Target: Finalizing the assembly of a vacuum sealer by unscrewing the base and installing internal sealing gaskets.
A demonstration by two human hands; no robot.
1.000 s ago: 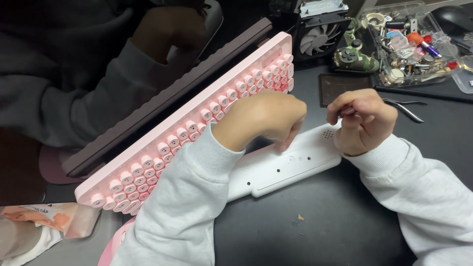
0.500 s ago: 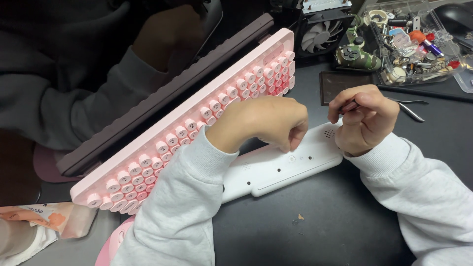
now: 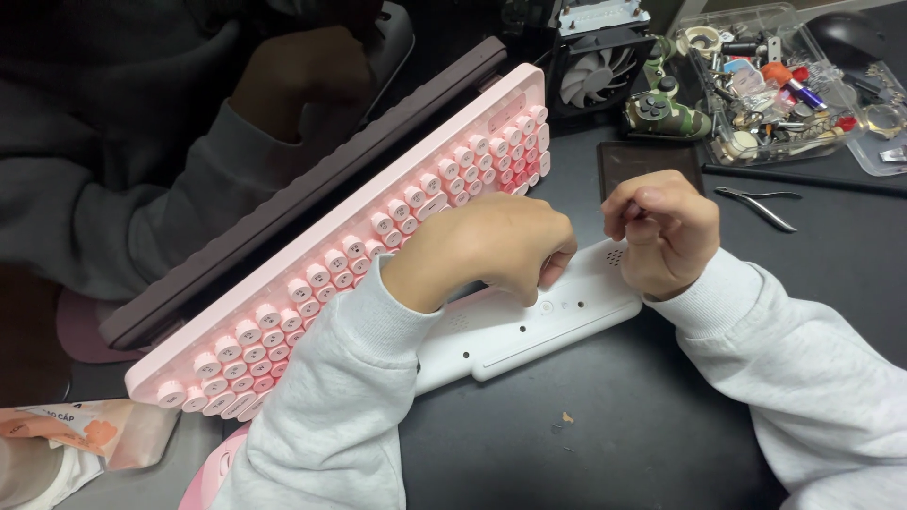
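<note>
Centrally, left hand (image 3: 496, 250) curling fingers down, touching white panel (image 3: 529, 326) lying near pink keyboard (image 3: 359, 246). Right hand (image 3: 661, 231) pinching something too small to tell, hovering over panel's right end. Pliers (image 3: 761, 203) lying farther right.

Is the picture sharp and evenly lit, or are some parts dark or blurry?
Head view: sharp on the left hand, right hand and pink keyboard; light falls evenly there, with soft shadows under the hands; the upper left corner is dim; no strong glare on the white panel.
</note>
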